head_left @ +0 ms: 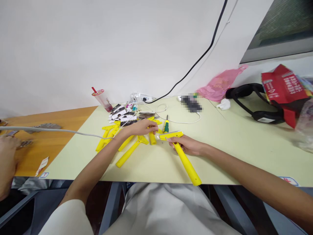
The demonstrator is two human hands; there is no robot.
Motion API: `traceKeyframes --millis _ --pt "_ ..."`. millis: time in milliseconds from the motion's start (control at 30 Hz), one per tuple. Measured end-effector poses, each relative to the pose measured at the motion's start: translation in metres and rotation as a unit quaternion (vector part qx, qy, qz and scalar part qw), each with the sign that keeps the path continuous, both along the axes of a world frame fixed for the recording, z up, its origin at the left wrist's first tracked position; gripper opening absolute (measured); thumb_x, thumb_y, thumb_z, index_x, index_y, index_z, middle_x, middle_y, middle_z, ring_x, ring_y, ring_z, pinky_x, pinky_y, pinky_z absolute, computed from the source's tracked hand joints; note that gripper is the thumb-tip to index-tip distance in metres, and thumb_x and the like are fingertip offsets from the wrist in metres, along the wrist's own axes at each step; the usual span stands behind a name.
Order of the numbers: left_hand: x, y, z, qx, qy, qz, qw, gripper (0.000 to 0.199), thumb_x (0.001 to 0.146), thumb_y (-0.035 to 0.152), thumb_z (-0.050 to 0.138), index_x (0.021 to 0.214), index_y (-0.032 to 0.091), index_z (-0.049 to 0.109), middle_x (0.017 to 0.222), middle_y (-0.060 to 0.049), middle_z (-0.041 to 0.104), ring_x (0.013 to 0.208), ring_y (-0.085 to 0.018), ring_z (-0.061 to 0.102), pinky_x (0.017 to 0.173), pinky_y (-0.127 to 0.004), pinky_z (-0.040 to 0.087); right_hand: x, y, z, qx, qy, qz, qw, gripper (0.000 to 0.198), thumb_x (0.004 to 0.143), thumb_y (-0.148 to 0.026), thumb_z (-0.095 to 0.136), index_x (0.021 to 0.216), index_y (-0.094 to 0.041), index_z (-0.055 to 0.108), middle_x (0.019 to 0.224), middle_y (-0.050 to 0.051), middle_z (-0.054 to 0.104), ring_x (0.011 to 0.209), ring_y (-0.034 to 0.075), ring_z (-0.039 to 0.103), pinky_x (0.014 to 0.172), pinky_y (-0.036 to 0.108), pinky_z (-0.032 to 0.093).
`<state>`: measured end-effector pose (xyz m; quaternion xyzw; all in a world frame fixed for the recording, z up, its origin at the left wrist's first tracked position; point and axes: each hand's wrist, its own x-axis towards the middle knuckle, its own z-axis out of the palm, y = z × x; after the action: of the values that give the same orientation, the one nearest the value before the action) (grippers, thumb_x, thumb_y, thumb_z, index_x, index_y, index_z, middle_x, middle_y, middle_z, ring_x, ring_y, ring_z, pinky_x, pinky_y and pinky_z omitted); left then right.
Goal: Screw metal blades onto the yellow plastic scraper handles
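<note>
With right hand [187, 144], grasping yellow plastic T-shaped scraper [188, 163] near head; with left hand [146, 127], cannot tell if grasping anything; could send green-and-yellow screwdriver [166, 126] rolling by brushing it.

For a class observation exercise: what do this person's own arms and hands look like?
The left hand and right hand are ungloved. Both forearms are uncovered down to the wrists. A white short sleeve shows on the left; any right sleeve is out of view.

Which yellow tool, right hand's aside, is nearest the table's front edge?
The fully visible yellow tool right of the left forearm; its handle end lies nearer that edge than any other outside the right hand.
</note>
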<state>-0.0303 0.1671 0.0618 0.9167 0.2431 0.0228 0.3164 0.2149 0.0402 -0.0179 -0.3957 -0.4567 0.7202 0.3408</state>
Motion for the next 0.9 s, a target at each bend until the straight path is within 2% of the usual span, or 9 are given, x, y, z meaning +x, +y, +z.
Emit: traceKeyframes --millis 67,167,267,400,567,733,900 --pt "-0.011 0.004 -0.01 0.034 0.022 0.006 0.999 0.039 0.106 0.049 0.056 0.093 0.019 0.077 0.092 -0.007 0.079 0.084 -0.021 0.069 0.08 -0.031 0.048 0.0 0.0 0.001 -0.001 0.0 0.001 1.0 0.045 0.081 -0.054 0.086 0.074 -0.017 0.062 0.066 -0.004 0.054 0.053 0.007 0.03 0.05 0.028 0.017" --pt "-0.021 0.005 -0.016 0.064 0.006 0.004 0.998 0.036 0.106 0.046 0.055 0.093 0.021 0.077 0.092 -0.007 0.078 0.088 -0.022 0.068 0.084 -0.032 0.047 0.001 -0.001 0.001 -0.001 -0.003 0.011 1.0 0.045 0.081 -0.055 0.086 0.076 -0.017 0.063 0.067 -0.004 0.054 0.053 0.007 0.028 0.05 0.028 0.015" --pt "-0.028 0.004 -0.015 0.102 -0.004 0.012 0.995 0.037 0.107 0.047 0.054 0.093 0.022 0.077 0.093 -0.008 0.077 0.095 -0.025 0.067 0.09 -0.035 0.047 0.001 0.0 0.0 0.003 -0.012 0.022 1.0 0.046 0.083 -0.058 0.084 0.075 -0.018 0.063 0.065 -0.004 0.05 0.054 0.007 0.026 0.05 0.029 0.015" --pt "-0.035 0.005 -0.013 0.148 0.028 0.028 0.988 0.037 0.107 0.047 0.053 0.095 0.021 0.077 0.097 -0.01 0.074 0.097 -0.026 0.065 0.09 -0.036 0.046 0.002 0.0 -0.001 -0.001 -0.018 0.025 1.0 0.048 0.083 -0.059 0.084 0.075 -0.018 0.063 0.065 -0.005 0.047 0.055 0.008 0.025 0.051 0.028 0.015" --pt "-0.041 0.008 -0.017 0.206 0.058 0.043 0.976 0.021 0.1 0.029 0.059 0.095 0.019 0.077 0.094 -0.012 0.072 0.097 -0.028 0.064 0.09 -0.038 0.045 0.001 0.0 -0.003 0.007 -0.015 0.025 1.0 0.046 0.084 -0.057 0.085 0.074 -0.018 0.063 0.066 -0.004 0.048 0.055 0.008 0.027 0.051 0.028 0.016" --pt "-0.04 0.011 -0.023 0.214 0.077 0.028 0.973 0.01 0.091 0.018 0.064 0.088 0.02 0.074 0.093 -0.01 0.075 0.097 -0.028 0.064 0.092 -0.039 0.045 0.001 0.001 -0.005 0.017 -0.01 0.034 0.999 0.044 0.086 -0.055 0.084 0.075 -0.018 0.063 0.064 -0.005 0.047 0.054 0.008 0.026 0.05 0.028 0.016" --pt "-0.037 0.017 -0.025 0.195 0.077 0.009 0.978 0.011 0.089 0.016 0.065 0.082 0.021 0.072 0.09 -0.008 0.073 0.092 -0.026 0.063 0.092 -0.038 0.044 0.001 0.0 -0.004 0.026 -0.01 0.044 0.999 0.043 0.088 -0.054 0.082 0.074 -0.018 0.063 0.062 -0.006 0.045 0.054 0.008 0.026 0.05 0.027 0.018"
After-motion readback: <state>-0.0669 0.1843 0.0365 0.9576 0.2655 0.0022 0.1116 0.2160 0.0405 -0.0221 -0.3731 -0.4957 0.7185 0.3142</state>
